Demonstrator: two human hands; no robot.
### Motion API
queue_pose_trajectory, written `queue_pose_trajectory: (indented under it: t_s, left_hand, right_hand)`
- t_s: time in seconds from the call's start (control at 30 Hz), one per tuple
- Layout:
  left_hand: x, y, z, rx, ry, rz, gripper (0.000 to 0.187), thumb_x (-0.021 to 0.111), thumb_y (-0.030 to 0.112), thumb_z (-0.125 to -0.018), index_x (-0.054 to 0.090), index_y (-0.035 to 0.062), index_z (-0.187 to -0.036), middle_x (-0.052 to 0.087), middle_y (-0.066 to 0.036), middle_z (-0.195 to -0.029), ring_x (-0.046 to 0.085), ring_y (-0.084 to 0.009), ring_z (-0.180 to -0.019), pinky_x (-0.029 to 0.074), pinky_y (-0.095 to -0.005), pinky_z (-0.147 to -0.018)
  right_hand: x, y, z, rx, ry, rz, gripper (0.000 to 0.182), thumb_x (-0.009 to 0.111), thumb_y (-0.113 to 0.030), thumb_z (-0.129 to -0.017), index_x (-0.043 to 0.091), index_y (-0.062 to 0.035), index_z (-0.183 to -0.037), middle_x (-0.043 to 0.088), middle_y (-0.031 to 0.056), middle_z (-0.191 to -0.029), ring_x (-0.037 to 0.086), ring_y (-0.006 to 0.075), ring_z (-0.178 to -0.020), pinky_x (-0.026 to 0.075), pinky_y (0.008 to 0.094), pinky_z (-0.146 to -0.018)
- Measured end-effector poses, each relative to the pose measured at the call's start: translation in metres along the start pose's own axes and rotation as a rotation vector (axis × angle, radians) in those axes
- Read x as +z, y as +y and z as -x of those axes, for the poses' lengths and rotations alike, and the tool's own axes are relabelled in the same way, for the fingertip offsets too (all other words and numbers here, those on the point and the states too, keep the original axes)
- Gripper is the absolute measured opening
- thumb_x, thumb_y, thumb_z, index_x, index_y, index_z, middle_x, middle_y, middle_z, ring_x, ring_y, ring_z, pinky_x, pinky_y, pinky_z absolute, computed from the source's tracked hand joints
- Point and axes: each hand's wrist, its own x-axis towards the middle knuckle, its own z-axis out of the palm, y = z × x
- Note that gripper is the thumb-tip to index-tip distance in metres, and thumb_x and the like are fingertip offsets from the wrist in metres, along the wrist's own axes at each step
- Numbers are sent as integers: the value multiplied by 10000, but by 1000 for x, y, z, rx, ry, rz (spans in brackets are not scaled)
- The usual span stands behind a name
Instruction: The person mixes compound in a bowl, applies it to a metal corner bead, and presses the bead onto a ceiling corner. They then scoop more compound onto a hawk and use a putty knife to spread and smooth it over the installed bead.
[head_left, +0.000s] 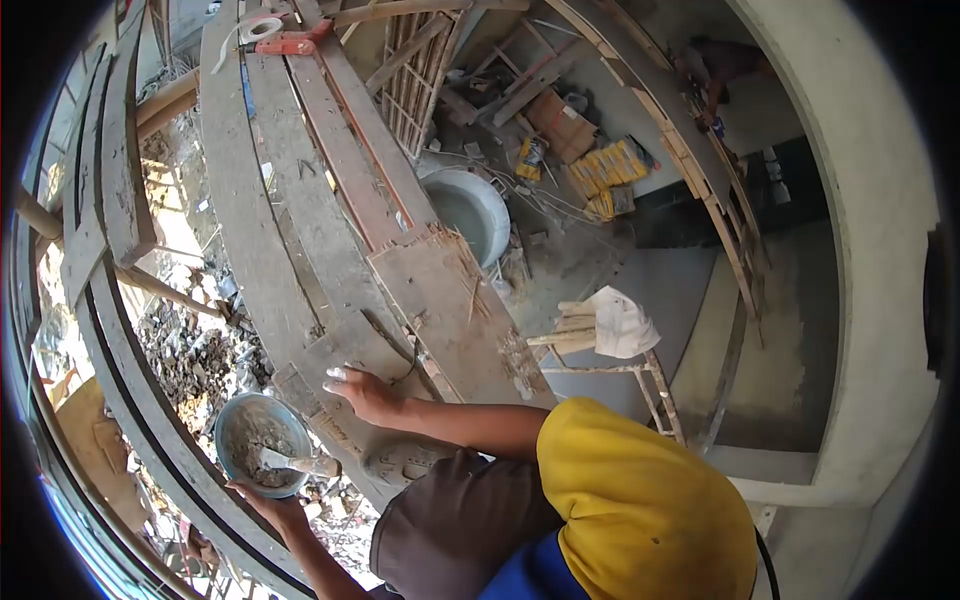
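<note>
At the lower left, my left hand point(272, 508) grips the rim of a round blue-green bowl point(221, 437). Grey, lumpy mortar point(258, 428) fills part of it. A trowel point(318, 466) lies in the bowl, its pale blade in the mortar and its handle over the rim toward me. My right hand point(365, 395), white smears on its fingertips, is low over the wooden planks point(335, 335) with fingers extended and nothing in them. Close below my right forearm, a grey shoe point(405, 462) rests on the planks beside my bent knee.
Gaps run between the platform planks, with rubble point(190, 345) below at left. A red tool point(295, 42) and a white tape roll point(262, 29) lie at the far end. Below right stand a water tub point(498, 205) and yellow bags point(608, 168). Another person point(720, 70) is at upper right.
</note>
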Motion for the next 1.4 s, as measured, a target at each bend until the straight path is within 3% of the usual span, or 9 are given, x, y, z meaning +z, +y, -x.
queue_pose_trajectory:
  t_s: [0.23, 0.37, 0.43, 0.67, 0.77, 0.93, 0.97, 1.2, 1.4]
  left_hand:
    - [-13, -22, -7, -110, 27, 53, 815, 293, 670, -922, 215, 83, -1481, 237, -134, -1520, 259, -317, -1382, 233, -490, -1132]
    - [-23, -34, -13, -120, 44, 53, 786, 345, 643, -928, 264, 75, -1465, 309, -119, -1491, 313, -283, -1357, 265, -440, -1119]
    - [-30, -44, -20, -17, -55, 95, 758, 366, 617, -938, 312, 42, -1430, 394, -115, -1432, 366, -263, -1323, 282, -420, -1111]
    - [-41, -48, -9, 107, 222, -10, 507, 420, 502, -976, 566, 40, -1124, 566, -48, -1043, 485, -159, -960, 374, -288, -884]
    - [-56, -46, -1, 164, 289, -158, 586, 461, 559, -936, 570, 11, -1115, 581, -55, -977, 490, -160, -934, 386, -297, -848]
    - [-76, -26, 24, 193, 427, -118, 787, 509, 693, -833, 559, -2, -1199, 604, -101, -987, 528, -178, -907, 415, -323, -814]
    - [-83, -28, 26, 205, 435, -118, 670, 475, 619, -903, 551, 0, -1151, 570, -83, -974, 478, -168, -920, 381, -312, -855]
    - [-121, -30, 55, 198, 490, -60, 782, 486, 696, -847, 549, -2, -1192, 598, -97, -1023, 526, -184, -959, 402, -319, -859]
    - [-153, -35, 67, 168, 457, -3, 784, 464, 705, -853, 555, 10, -1203, 597, -98, -1078, 526, -185, -1003, 394, -321, -890]
  right_hand:
    - [-22, -7, -4, 0, 27, 263, 291, 632, -90, -783, 655, -37, -1068, 611, 154, -1088, 544, 333, -1074, 358, 469, -1032]
    - [-32, -5, -14, -98, 51, 270, 244, 674, -76, -751, 665, -48, -992, 603, 133, -1008, 542, 333, -988, 423, 435, -887]
    - [-33, -5, -19, -92, 15, 278, 234, 668, -70, -756, 675, -48, -989, 611, 140, -1015, 551, 338, -973, 425, 444, -872]
    - [-20, -27, -45, -103, -58, 358, 206, 621, -90, -814, 671, -68, -1012, 613, 123, -966, 552, 338, -944, 417, 447, -832]
    - [1, -26, -59, -152, -194, 193, 218, 608, -119, -854, 643, -26, -1049, 611, 137, -940, 577, 294, -850, 446, 395, -787]
    - [33, -65, -70, 267, -691, -464, 345, 610, -275, -924, 491, -27, -1132, 554, 57, -921, 534, 114, -837, 481, 266, -700]
    - [37, -81, -68, 241, -725, -463, 345, 610, -275, -924, 491, -27, -1132, 554, 57, -921, 534, 114, -837, 481, 266, -700]
    - [86, -107, -44, -166, -881, -23, 337, 626, -292, -917, 420, -57, -1042, 493, 58, -927, 528, 144, -832, 489, 311, -703]
    - [114, -138, -31, 394, -767, -340, 285, 662, -196, -864, 480, -45, -1023, 568, 120, -868, 594, 253, -704, 483, 442, -647]
